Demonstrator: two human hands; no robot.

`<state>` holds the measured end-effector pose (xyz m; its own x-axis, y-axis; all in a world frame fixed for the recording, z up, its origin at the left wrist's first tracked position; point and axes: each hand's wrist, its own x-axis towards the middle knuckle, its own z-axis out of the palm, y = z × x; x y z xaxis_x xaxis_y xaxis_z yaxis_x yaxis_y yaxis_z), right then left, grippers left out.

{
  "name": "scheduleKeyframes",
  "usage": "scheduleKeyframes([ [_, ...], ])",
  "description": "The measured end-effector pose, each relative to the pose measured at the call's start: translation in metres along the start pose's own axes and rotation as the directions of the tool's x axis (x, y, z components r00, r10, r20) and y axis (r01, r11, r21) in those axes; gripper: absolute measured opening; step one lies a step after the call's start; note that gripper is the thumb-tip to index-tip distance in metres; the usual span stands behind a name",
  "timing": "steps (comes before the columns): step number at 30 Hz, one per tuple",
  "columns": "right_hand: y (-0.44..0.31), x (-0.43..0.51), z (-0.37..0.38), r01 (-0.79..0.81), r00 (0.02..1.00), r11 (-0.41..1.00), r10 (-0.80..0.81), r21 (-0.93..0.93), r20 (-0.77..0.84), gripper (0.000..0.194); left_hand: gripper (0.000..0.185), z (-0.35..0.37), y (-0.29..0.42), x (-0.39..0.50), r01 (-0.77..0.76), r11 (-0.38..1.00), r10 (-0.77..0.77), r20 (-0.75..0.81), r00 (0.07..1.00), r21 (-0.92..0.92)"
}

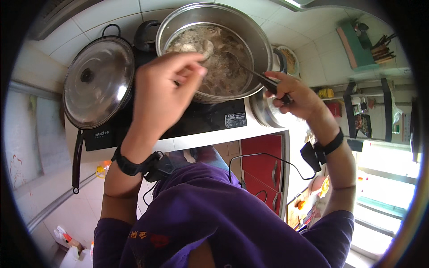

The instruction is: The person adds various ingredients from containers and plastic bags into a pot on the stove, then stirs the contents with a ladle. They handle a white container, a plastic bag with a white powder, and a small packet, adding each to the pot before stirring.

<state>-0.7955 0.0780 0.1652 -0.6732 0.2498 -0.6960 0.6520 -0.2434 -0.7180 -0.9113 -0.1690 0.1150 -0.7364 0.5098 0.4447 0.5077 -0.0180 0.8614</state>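
Note:
A large stainless steel pot [268,40] with dark side handles stands on the stove, filled with cloudy broth [219,80] and pale pieces that look like meat [208,50]. My right hand [291,95] grips the dark handle of a metal ladle [256,75], whose head is partly sunk in the broth. Over the pot's near left rim hovers my left hand [167,87]. Its fingers are curled, thumb close to the index finger, and motion blurs them. Whether anything small is pinched there cannot be told.
A glass-lidded pan [104,70] sits left on the black cooktop [207,115], its long handle [76,164] jutting past the counter edge. Right of the pot are a shiny metal vessel [264,110] and a bowl of food [290,62]. Red cabinets [259,154] stand below; a cable runs from my right wrist device [311,155].

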Motion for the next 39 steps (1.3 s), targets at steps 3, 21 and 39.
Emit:
scheduleKeyframes([
  [3, -0.011, -0.019, -0.012, 0.036, 0.996, 0.953, -0.058, -0.302, -0.065, 0.072, 0.019, -0.012, -0.008, -0.003, 0.142, 0.982, -0.156, -0.114, 0.981, -0.122],
  [21, -0.019, 0.075, 0.012, 0.184, 0.823, -0.116, -0.525, -0.976, 0.217, 0.050, 0.010, -0.034, -0.009, -0.022, 0.111, 0.973, -0.070, -0.203, 0.977, 0.203],
  [39, -0.016, 0.065, -0.043, 0.106, 0.897, -0.166, -0.409, -0.980, 0.166, 0.037, 0.012, -0.022, -0.018, -0.020, 0.209, 0.957, -0.150, -0.271, 0.951, 0.202],
])
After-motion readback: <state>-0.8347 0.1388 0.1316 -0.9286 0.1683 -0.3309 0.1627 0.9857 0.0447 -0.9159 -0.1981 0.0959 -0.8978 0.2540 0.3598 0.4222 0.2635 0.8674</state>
